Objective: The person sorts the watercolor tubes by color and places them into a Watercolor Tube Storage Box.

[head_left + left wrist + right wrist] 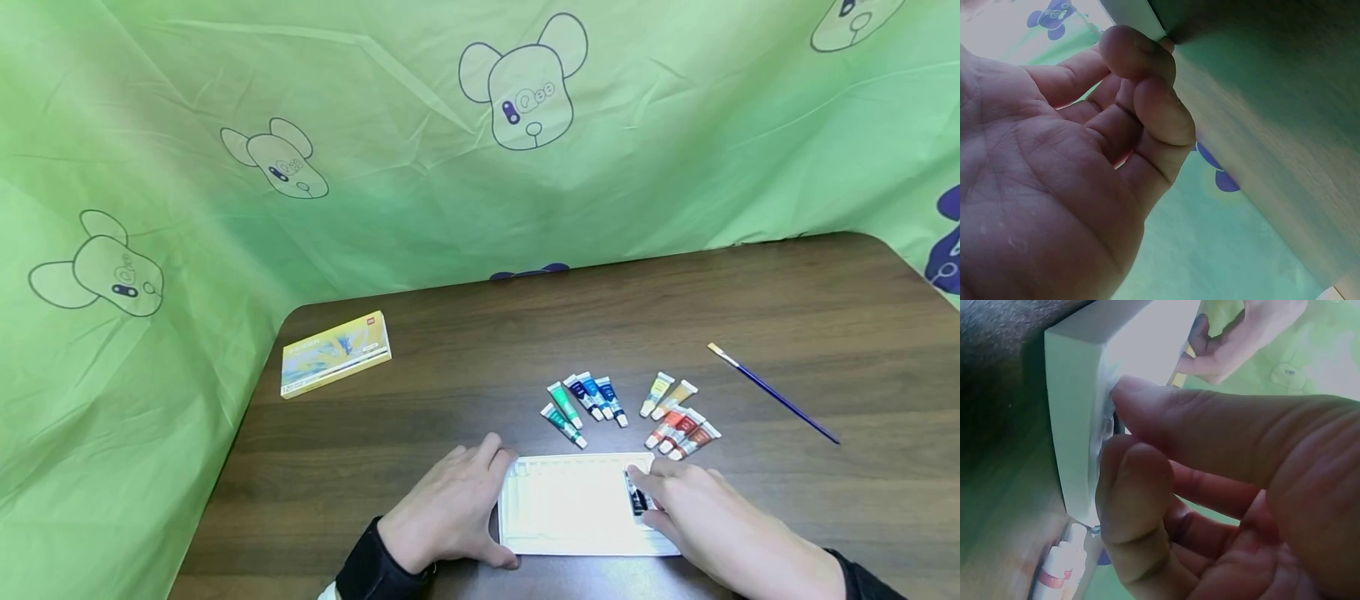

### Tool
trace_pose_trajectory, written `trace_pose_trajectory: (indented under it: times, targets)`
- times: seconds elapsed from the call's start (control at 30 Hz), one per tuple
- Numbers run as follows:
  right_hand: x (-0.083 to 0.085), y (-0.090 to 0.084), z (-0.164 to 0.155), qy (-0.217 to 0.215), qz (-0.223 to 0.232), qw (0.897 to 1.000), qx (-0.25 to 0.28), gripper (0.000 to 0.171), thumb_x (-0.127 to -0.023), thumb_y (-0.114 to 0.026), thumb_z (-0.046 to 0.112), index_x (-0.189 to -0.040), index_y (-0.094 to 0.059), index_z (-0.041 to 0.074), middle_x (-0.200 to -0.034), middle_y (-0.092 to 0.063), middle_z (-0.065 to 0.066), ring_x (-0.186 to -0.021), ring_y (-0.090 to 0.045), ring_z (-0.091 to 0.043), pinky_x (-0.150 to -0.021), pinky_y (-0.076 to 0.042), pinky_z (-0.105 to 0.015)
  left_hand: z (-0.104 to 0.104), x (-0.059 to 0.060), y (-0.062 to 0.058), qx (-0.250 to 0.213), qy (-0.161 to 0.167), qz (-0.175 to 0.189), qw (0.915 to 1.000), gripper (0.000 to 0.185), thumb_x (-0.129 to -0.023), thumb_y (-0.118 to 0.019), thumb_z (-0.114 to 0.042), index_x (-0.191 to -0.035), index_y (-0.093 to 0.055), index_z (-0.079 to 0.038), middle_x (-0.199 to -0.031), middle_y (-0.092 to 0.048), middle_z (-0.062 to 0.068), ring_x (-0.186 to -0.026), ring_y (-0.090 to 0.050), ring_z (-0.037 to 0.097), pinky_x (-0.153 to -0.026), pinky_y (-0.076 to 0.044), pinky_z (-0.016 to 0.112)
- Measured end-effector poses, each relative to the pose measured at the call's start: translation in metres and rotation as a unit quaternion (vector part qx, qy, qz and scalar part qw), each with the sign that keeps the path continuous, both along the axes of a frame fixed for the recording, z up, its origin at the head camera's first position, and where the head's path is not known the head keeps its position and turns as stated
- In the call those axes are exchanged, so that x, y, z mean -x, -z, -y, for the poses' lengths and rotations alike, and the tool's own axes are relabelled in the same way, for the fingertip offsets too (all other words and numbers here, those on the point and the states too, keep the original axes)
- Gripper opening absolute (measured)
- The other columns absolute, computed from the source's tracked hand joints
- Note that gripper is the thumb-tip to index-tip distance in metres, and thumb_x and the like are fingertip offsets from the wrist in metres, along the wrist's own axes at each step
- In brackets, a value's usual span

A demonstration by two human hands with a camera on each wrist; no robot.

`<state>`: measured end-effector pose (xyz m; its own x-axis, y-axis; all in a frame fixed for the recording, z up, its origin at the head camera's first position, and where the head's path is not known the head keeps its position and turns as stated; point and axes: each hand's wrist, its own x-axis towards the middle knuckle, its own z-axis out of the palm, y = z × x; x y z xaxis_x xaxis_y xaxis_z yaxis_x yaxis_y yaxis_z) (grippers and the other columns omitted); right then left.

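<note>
While the white tray [577,508] lies flat at the near edge of the table [525,333], both hands work at its ends: the left hand [450,512] rests against the tray's left rim with fingers loosely bent and nothing clasped, and the right hand [705,517] lies over the right end, where its fingertips [1132,400] press a dark paint tube [637,497] into a slot. Judging by how things lie, the filling has barely begun, since that seems the only tube in the tray. Just beyond the tray, a fan of green and blue tubes [585,404] and, to its right, a fan of yellow, red and brown tubes [678,421] lie loose on the wood. Farther right lies a blue-handled brush [772,392]; far left sits the yellow box [335,353].
</note>
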<state>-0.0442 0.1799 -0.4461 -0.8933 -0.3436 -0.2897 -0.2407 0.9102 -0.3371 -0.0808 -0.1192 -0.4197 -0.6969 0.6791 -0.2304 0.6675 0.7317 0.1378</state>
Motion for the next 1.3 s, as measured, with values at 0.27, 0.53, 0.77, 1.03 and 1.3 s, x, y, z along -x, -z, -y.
trace_pose_trajectory:
  times: [0.27,0.53,0.77,1.03,1.3]
  targets:
    - [-0.001,0.001,0.0,0.004,-0.014,1.0,0.005,0.041,-0.088,-0.084,0.021,-0.125,-0.075,0.004,-0.105,-0.073,-0.004,-0.083,-0.066,-0.015,-0.077,-0.061,-0.037,0.0,-0.001,0.0,-0.002,0.002,-0.002,1.0,0.093,-0.063,-0.095,-0.065,-0.133,-0.058,-0.015,-0.107,-0.05,-0.007,-0.085,-0.046,0.007,-0.08,-0.042,0.021]
    - [0.0,0.002,0.0,-0.003,-0.019,1.0,0.006,0.038,-0.088,-0.084,0.022,-0.121,-0.076,0.004,-0.102,-0.075,-0.005,-0.083,-0.068,-0.015,-0.077,-0.061,-0.039,0.0,0.001,-0.001,0.006,-0.001,0.01,0.9999,0.096,-0.064,-0.094,-0.065,-0.137,-0.057,-0.015,-0.11,-0.051,-0.006,-0.09,-0.048,0.007,-0.086,-0.046,0.024]
    - [-0.003,0.002,0.0,-0.004,-0.042,0.999,0.012,0.038,-0.086,-0.086,0.019,-0.12,-0.074,0.005,-0.092,-0.071,0.003,-0.075,-0.062,-0.01,-0.07,-0.057,-0.032,0.0,0.0,0.0,0.002,0.001,0.003,1.0,0.096,-0.064,-0.094,-0.065,-0.137,-0.057,-0.015,-0.109,-0.051,-0.006,-0.089,-0.048,0.007,-0.086,-0.047,0.024]
    - [-0.002,-0.002,0.005,0.036,0.01,0.999,0.02,0.044,-0.086,-0.087,0.02,-0.124,-0.072,0.006,-0.082,-0.061,0.006,-0.072,-0.053,-0.011,-0.066,-0.05,-0.03,0.0,0.0,0.0,-0.002,0.002,-0.001,1.0,0.095,-0.063,-0.094,-0.065,-0.135,-0.057,-0.015,-0.109,-0.051,-0.007,-0.088,-0.048,0.007,-0.084,-0.046,0.024]
    - [-0.001,-0.008,-0.004,0.036,-0.017,0.999,0.033,0.046,-0.084,-0.088,0.025,-0.123,-0.073,0.006,-0.079,-0.061,0.01,-0.069,-0.05,-0.008,-0.062,-0.046,-0.025,0.0,0.0,0.0,0.002,-0.001,0.001,1.0,0.095,-0.063,-0.094,-0.065,-0.135,-0.057,-0.015,-0.108,-0.051,-0.007,-0.085,-0.046,0.007,-0.081,-0.044,0.022]
